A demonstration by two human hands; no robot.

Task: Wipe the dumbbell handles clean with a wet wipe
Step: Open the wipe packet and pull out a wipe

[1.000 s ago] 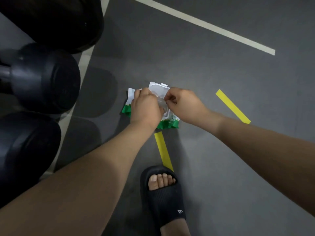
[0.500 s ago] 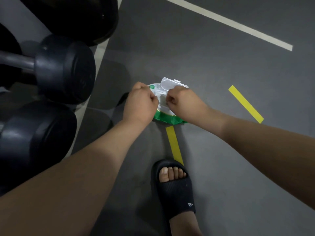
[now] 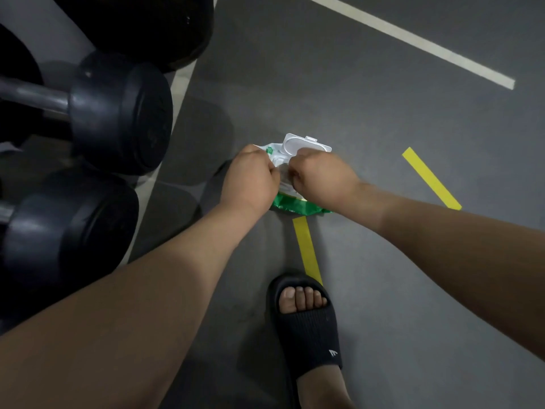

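Both hands are down at the grey rubber floor (image 3: 383, 128), closed on a green and white soft-plastic wet-wipe pack (image 3: 298, 206) that lies flat just beyond a yellow tape strip (image 3: 306, 249). The pack's white hinged plastic lid (image 3: 303, 144) stands open on the far side. The left hand (image 3: 250, 181) is clenched over the pack's left end and holds it down. The right hand (image 3: 321, 175) is curled tight at the opening under the lid, its fingertips hidden, so whether a wipe is already pinched cannot be told.

The work itself lies to the left. A black round-headed dumbbell (image 3: 124, 113) sits on a rack, well apart from the hands, and its grey steel handle (image 3: 32, 97) runs from that head out to the left edge of the view, roughly crosswise to the forearms. The head stands between the hands and the handle, so the reach probably has to pass over or round it. The left hand is the nearer one. A second black dumbbell (image 3: 67, 231) sits lower and closer to the body, its handle almost wholly out of view. No handle has been touched with a wipe yet; this looks like the drawing-out step.
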